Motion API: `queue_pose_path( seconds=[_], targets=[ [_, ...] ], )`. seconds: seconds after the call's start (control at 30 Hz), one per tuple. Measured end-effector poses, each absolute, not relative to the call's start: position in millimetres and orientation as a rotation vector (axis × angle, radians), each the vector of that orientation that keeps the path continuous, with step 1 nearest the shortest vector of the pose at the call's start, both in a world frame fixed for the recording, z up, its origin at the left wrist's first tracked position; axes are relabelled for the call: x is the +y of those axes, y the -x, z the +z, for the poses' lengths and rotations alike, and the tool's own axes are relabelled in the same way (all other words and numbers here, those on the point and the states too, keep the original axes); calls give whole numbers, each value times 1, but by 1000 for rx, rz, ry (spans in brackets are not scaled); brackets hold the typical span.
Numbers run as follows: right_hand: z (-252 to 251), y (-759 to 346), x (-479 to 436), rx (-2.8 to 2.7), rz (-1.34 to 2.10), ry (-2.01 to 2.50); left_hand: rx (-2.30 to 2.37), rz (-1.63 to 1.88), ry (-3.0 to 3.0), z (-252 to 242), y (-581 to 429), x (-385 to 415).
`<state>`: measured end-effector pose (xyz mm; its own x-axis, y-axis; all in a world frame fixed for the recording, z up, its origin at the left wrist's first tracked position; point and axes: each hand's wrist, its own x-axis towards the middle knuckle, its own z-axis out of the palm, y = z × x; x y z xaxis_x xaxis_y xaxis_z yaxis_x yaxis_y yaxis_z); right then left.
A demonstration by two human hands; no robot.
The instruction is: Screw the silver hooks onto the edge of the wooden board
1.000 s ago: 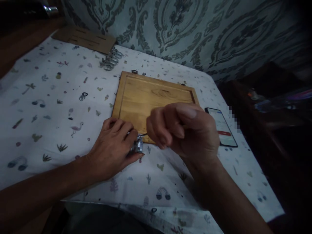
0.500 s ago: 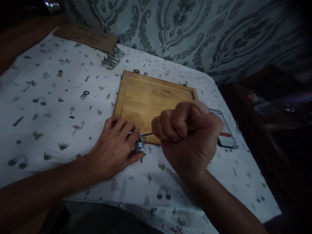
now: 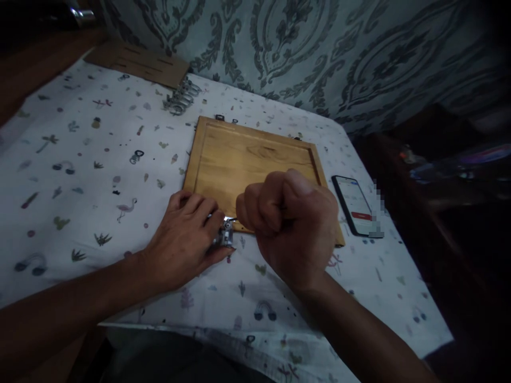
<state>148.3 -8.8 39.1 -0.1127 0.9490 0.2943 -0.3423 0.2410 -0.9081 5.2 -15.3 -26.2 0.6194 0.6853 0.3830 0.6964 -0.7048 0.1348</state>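
A wooden cabinet door (image 3: 239,170) with a raised frame lies flat on the table. At its near left edge, my left hand (image 3: 186,239) is closed round a shiny metal hinge (image 3: 227,234), thumb below and fingers on top. My right hand (image 3: 297,229) is a fist above the door's near edge, wrapped round a screwdriver whose handle is hidden in the palm. Only the thin shaft of the screwdriver (image 3: 232,219) shows, pointing left to the hinge; its tip's exact contact is hard to see.
Several metal hinges (image 3: 182,97) sit in a row at the back, beside a slotted cardboard piece (image 3: 138,64). To the right of the door lies a phone (image 3: 353,205) with a lit screen. A patterned cloth (image 3: 88,186) covers the table, and a patterned wall (image 3: 295,53) stands behind.
My right fist has shifted left towards the hinge, so less screwdriver shaft shows and more of the phone is uncovered. My left hand keeps its grip, while the view has shifted slightly.
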Motion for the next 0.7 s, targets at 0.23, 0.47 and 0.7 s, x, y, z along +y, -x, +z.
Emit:
queue_pose_path(
  seconds=[0.23, 0.47, 0.7],
  targets=[
    [69, -173, -6, -1025, 1070, 746, -1186, -664, 2793, -29, -4, -16],
    [39, -189, -2, -929, 1270, 761, -1183, -651, 2815, -29, -3, -15],
    [25, -206, 3, -792, 1421, 646, -1220, -678, 2943, -23, 9, -8]
  ],
)
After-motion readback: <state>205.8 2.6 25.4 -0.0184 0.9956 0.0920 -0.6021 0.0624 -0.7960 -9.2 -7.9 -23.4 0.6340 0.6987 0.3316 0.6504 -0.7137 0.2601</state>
